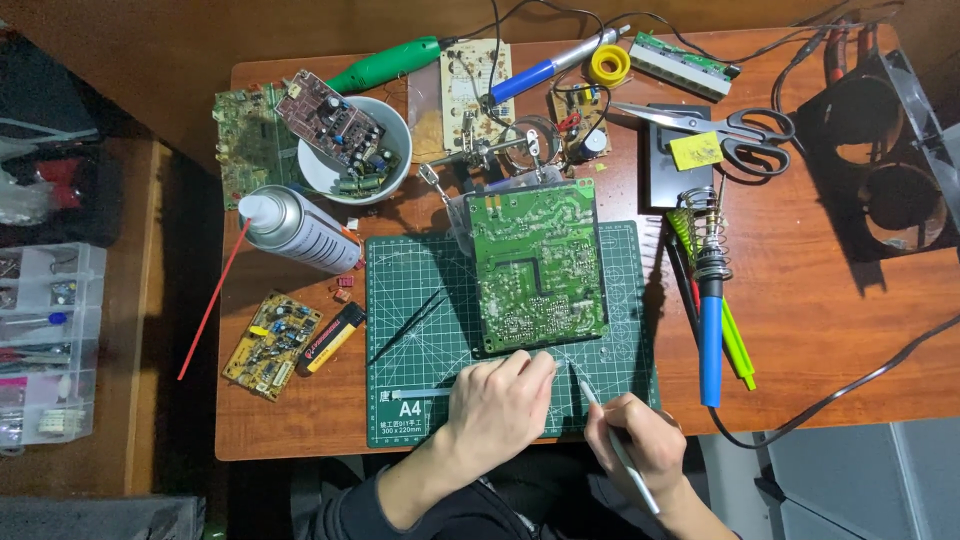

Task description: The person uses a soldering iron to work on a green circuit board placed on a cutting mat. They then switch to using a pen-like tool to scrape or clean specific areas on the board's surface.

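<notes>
On the left of the desk point(800, 330), a spray can point(300, 230) and a small yellow board point(270, 343) are seen. Near the middle, the left hand point(497, 407) is laid on the green mat point(420, 330), fingers together, touching the big green board point(538, 265). At the right, a thin silver tool point(615, 445) is gripped by the right hand point(640, 450).

The mat point(400, 300) left of the board point(537, 265) lies open but for the tweezers point(408, 325). Right of the mat, the iron point(711, 330) and green pens point(735, 345) bar the way. Behind the board, the clamp stand point(490, 150), bowl point(390, 180) and spray can point(300, 230) crowd the tabletop point(830, 330); its near right part is bare.
</notes>
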